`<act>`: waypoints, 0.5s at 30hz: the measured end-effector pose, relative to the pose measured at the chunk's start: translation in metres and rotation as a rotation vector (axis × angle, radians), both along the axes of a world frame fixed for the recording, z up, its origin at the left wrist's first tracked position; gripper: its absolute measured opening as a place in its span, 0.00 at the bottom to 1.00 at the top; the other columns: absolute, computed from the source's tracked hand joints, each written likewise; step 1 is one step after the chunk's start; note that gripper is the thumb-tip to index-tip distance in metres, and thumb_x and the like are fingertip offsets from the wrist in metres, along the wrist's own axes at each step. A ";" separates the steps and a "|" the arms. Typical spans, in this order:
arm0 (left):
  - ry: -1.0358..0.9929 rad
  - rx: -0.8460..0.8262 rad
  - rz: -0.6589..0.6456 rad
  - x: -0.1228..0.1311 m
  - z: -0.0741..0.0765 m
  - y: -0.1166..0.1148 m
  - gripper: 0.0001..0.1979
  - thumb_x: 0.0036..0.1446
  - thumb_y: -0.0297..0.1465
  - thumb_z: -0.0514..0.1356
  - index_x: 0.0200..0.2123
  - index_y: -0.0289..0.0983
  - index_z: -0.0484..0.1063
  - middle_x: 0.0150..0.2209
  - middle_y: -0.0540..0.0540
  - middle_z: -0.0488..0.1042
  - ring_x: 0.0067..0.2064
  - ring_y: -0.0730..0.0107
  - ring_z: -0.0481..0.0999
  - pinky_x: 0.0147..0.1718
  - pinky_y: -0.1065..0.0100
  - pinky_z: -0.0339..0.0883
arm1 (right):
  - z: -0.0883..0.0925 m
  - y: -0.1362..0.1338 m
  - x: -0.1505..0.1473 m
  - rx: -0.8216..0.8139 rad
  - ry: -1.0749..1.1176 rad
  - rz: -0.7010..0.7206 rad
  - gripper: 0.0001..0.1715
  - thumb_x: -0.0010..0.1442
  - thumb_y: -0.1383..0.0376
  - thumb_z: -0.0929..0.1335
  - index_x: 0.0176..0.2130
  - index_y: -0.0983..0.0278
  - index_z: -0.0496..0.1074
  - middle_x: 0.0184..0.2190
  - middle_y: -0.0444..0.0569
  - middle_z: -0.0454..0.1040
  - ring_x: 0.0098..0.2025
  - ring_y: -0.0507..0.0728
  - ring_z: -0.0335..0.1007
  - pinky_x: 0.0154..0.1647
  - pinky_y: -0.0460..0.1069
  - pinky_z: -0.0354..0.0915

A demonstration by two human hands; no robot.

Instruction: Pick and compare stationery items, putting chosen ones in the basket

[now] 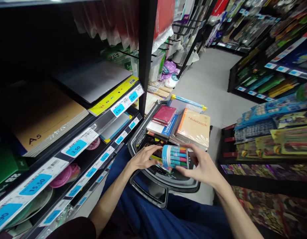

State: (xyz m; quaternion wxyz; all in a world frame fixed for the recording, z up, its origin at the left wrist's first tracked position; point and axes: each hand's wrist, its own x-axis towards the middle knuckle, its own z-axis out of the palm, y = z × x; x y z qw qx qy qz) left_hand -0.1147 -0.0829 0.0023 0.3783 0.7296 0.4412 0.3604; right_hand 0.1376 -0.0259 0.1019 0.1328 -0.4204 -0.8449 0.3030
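A round tub of coloured pens (175, 156) is held sideways over a black shopping basket (160, 186). My right hand (202, 164) grips the tub from the right, fingers curled round it. My left hand (145, 157) touches its left end, fingers bent against it and a flat colourful pack beneath. At the basket's far end lie a dark red notebook (164, 114), a white and blue spiral notebook (160, 128) and an orange book marked "Notebook" (194, 127).
Black shelves (76, 146) with blue price tags, A5 pads and pink items run along my left. A shelf of packaged stationery (273, 132) stands on the right. Grey aisle floor (210, 83) stretches ahead. My dark blue trouser legs (155, 215) are below the basket.
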 end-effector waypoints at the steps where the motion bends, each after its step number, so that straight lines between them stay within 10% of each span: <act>1: 0.012 -0.014 0.014 0.000 -0.001 0.000 0.41 0.54 0.57 0.55 0.64 0.39 0.57 0.56 0.38 0.69 0.53 0.54 0.72 0.52 0.58 0.66 | -0.005 0.004 -0.001 -0.023 0.039 -0.043 0.37 0.49 0.54 0.75 0.54 0.59 0.63 0.40 0.47 0.75 0.24 0.53 0.66 0.28 0.49 0.64; 6: 0.119 -0.071 0.125 0.006 0.000 0.002 0.53 0.47 0.53 0.66 0.69 0.42 0.42 0.60 0.38 0.65 0.55 0.53 0.71 0.51 0.56 0.69 | -0.038 0.017 -0.014 -0.206 0.226 -0.153 0.34 0.57 0.50 0.71 0.56 0.58 0.59 0.47 0.50 0.74 0.30 0.55 0.72 0.32 0.50 0.67; 15: 0.189 -0.042 0.243 0.011 -0.002 0.002 0.35 0.54 0.44 0.64 0.63 0.44 0.56 0.56 0.42 0.67 0.56 0.56 0.71 0.54 0.57 0.69 | -0.078 0.017 -0.032 -0.150 0.017 -0.220 0.30 0.62 0.43 0.64 0.52 0.62 0.65 0.37 0.50 0.75 0.36 0.62 0.72 0.38 0.53 0.64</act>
